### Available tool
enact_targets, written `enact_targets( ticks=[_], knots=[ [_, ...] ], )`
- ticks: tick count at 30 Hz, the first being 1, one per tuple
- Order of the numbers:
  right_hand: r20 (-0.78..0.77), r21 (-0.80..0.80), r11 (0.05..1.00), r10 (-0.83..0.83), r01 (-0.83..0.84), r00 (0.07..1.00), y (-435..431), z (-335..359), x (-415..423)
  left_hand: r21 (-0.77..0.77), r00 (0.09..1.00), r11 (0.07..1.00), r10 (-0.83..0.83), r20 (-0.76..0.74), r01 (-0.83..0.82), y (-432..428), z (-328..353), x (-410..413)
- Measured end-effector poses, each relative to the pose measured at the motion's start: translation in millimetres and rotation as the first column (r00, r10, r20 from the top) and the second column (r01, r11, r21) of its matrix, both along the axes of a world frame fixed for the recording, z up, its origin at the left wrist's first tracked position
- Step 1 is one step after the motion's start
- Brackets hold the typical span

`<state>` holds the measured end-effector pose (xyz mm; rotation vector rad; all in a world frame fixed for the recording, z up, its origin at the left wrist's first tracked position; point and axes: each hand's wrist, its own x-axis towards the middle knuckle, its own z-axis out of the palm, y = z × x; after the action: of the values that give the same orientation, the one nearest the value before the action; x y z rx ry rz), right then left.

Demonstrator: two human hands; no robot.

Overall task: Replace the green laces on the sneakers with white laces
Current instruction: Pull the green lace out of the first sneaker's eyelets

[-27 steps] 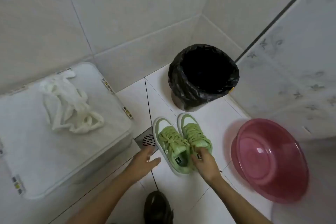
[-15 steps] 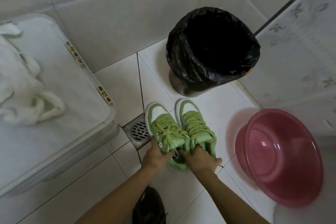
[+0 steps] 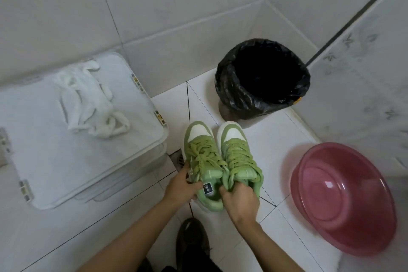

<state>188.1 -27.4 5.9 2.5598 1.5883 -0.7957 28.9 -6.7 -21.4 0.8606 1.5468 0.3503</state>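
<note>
White laces (image 3: 88,104) lie ready on the box lid (image 3: 55,161). On the floor (image 3: 276,139), my left hand (image 3: 182,186) curls round the left sneaker (image 3: 203,154) at its collar, my right hand (image 3: 240,202) grips the right sneaker (image 3: 237,150) at its heel, seemingly steadying both for unlacing.

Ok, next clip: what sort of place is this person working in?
Probably a bathroom or wash-area corner: tiled walls meet a white tiled floor, there is a floor drain beside the green sneakers, and a pink plastic basin and a bin lined with a black bag stand nearby.
</note>
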Motion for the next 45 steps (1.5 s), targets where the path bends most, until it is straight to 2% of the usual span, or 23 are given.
enact_targets(
  ticks=[3, 6, 11, 15, 19, 23, 28, 32, 35, 38, 42, 45],
  knots=[
    [-0.031, 0.118, 0.992, 0.051, -0.047, 0.998, -4, 61, 10, 0.053, 0.999, 0.998, -0.040, 0.016, 0.039, -4, 64, 1],
    [-0.031, 0.211, 0.968, 0.148, -0.138, 0.989, -7, 122, 10, 0.168, 0.999, 0.985, -0.047, -0.008, 0.048, -17, 129, -6],
    [-0.065, 0.327, 0.911, 0.288, -0.253, 0.955, -11, 208, -24, 0.348, 0.986, 0.925, 0.164, -0.012, -0.150, -49, 215, -40],
    [-0.094, 0.389, 0.853, 0.412, -0.347, 0.906, -9, 240, -80, 0.470, 0.933, 0.817, 0.356, 0.047, -0.335, -68, 252, -85],
    [-0.063, 0.377, 0.795, 0.534, -0.475, 0.843, -9, 241, -146, 0.466, 0.864, 0.738, 0.485, 0.136, -0.488, -88, 254, -135],
    [-0.043, 0.329, 0.724, 0.652, -0.606, 0.757, -7, 226, -202, 0.356, 0.753, 0.674, 0.637, 0.164, -0.647, -103, 236, -177],
    [-0.088, 0.253, 0.692, 0.712, -0.676, 0.697, -1, 202, -245, 0.301, 0.702, 0.645, 0.697, 0.147, -0.703, -105, 208, -216],
    [-0.043, 0.250, 0.603, 0.789, -0.758, 0.613, 3, 188, -261, 0.318, 0.666, 0.600, 0.727, 0.167, -0.734, -105, 190, -226],
    [0.002, 0.339, 0.519, 0.834, -0.785, 0.552, -2, 185, -275, 0.383, 0.596, 0.507, 0.788, 0.156, -0.772, -114, 182, -227],
    [-0.016, 0.396, 0.475, 0.859, -0.786, 0.512, -13, 183, -290, 0.451, 0.536, 0.425, 0.830, 0.152, -0.785, -125, 177, -238],
    [-0.067, 0.351, 0.521, 0.843, -0.778, 0.534, -14, 178, -301, 0.465, 0.580, 0.478, 0.808, 0.099, -0.745, -131, 178, -250],
    [-0.064, 0.371, 0.467, 0.875, -0.803, 0.480, -5, 182, -296, 0.471, 0.611, 0.528, 0.791, 0.028, -0.706, -127, 180, -249]
  ],
)
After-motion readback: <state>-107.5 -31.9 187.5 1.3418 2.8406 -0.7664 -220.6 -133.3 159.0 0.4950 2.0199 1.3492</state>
